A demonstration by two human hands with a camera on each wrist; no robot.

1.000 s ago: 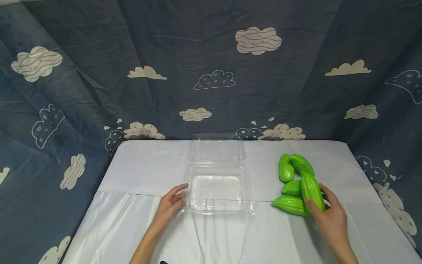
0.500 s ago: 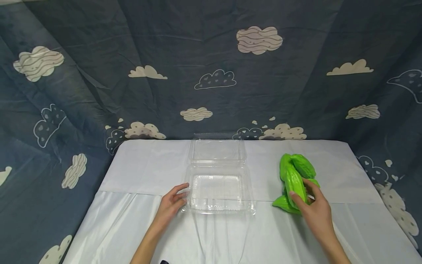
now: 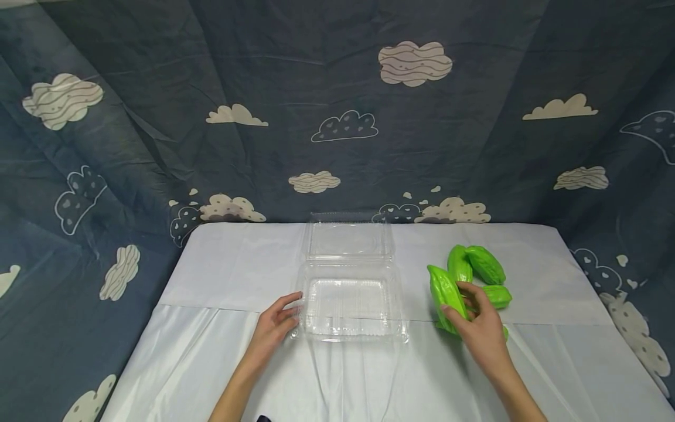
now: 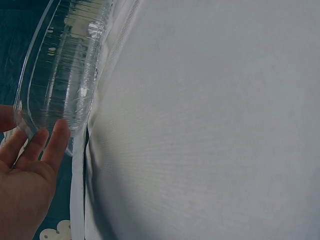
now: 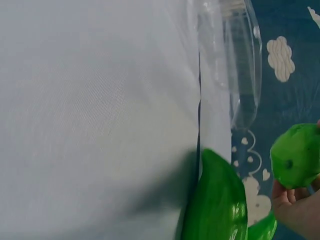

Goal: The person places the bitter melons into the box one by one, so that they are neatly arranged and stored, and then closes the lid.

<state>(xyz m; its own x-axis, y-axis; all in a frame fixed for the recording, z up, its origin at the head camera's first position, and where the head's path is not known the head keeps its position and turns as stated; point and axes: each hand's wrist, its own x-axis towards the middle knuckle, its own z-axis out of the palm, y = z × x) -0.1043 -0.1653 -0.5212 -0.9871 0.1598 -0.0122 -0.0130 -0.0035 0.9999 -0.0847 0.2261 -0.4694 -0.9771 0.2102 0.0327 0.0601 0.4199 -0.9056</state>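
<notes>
My right hand (image 3: 482, 328) grips a glossy green bitter melon (image 3: 444, 290) with ridges and a pointed tip, thumb on the near side and fingers behind. In the right wrist view, the end of the held bitter melon (image 5: 295, 157) faces the camera. Several more bitter melons (image 3: 486, 265) lie around and under it; one is mostly hidden. A clear plastic clamshell box (image 3: 345, 337) lies open at the table's middle, its lid (image 3: 348, 240) folded back. My left hand (image 3: 274, 325) rests its extended fingers against the box's left edge; in the left wrist view, the fingertips (image 4: 61, 127) touch its wall.
A white cloth covers the table (image 3: 221, 269). A dark curtain (image 3: 263, 70) with cloud prints hangs behind and along the sides. A small dark object (image 3: 263, 418) shows at the bottom edge.
My right hand has carried the bitter melon left, off the other bitter melons and towards the box. The left hand and the box have stayed in place.
</notes>
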